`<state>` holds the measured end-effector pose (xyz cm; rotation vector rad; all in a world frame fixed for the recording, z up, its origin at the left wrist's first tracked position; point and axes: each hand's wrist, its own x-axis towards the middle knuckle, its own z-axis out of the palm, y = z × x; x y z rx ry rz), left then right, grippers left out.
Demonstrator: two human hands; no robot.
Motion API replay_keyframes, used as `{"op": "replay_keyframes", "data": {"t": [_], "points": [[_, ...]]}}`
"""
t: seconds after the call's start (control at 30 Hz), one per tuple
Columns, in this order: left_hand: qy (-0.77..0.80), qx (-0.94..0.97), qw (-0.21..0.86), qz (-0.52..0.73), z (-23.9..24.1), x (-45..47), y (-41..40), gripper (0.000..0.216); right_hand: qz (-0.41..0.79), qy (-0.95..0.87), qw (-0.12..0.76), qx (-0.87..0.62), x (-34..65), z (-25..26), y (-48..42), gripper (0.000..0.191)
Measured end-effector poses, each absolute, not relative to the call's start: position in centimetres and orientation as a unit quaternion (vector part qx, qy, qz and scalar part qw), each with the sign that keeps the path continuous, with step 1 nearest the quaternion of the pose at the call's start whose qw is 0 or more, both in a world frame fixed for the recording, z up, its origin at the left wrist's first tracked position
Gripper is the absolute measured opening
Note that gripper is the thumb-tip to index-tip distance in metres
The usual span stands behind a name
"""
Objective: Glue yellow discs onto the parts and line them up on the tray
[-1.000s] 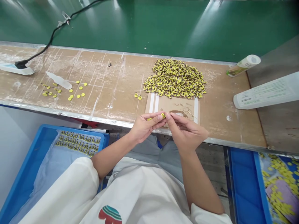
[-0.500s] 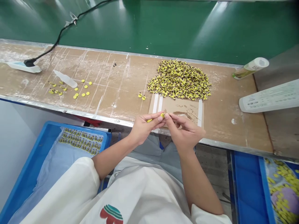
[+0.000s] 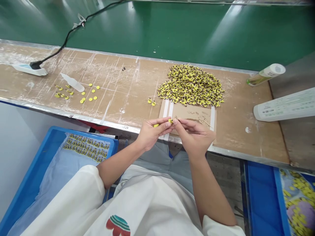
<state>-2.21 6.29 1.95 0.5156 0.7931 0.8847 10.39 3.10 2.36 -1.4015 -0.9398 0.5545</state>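
Note:
My left hand [image 3: 150, 133] pinches a small yellow disc-shaped piece [image 3: 170, 121] between thumb and forefinger. A second yellow disc [image 3: 156, 125] shows tucked among the same hand's fingers. Fingertips of my right hand [image 3: 197, 136] are pressed together against the piece from the other side; a small dark part shows there, too small to make out. Both hands are over the near edge of a cardboard pad [image 3: 189, 111] with white tape strips and brown smears. A thin stick [image 3: 205, 123] lies on the pad. Behind it rises a heap of tiny yellow and dark pieces [image 3: 192, 85].
Loose yellow discs [image 3: 90, 99] and a white pointed-nozzle bottle [image 3: 72, 82] lie to the left, near a power strip [image 3: 29, 68]. A blue tray [image 3: 50, 137] holds rows of finished-looking figures. Large bottle [image 3: 283, 106] and small tube [image 3: 265, 74] stand right; a bin of yellow pieces [image 3: 299, 186] sits below.
The piece between my fingertips has turned a little, and a dark part now shows beside it. My hands stay nearly in place; the whole view has shifted slightly.

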Motion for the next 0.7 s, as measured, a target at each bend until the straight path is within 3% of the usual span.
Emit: {"op": "replay_keyframes", "data": {"t": [0.7], "points": [[0.384, 0.203, 0.763, 0.478, 0.5, -3.6, 6.8, 0.030, 0.290, -0.405, 0.615, -0.610, 8.0, 1.1, 5.3, 0.028]]}}
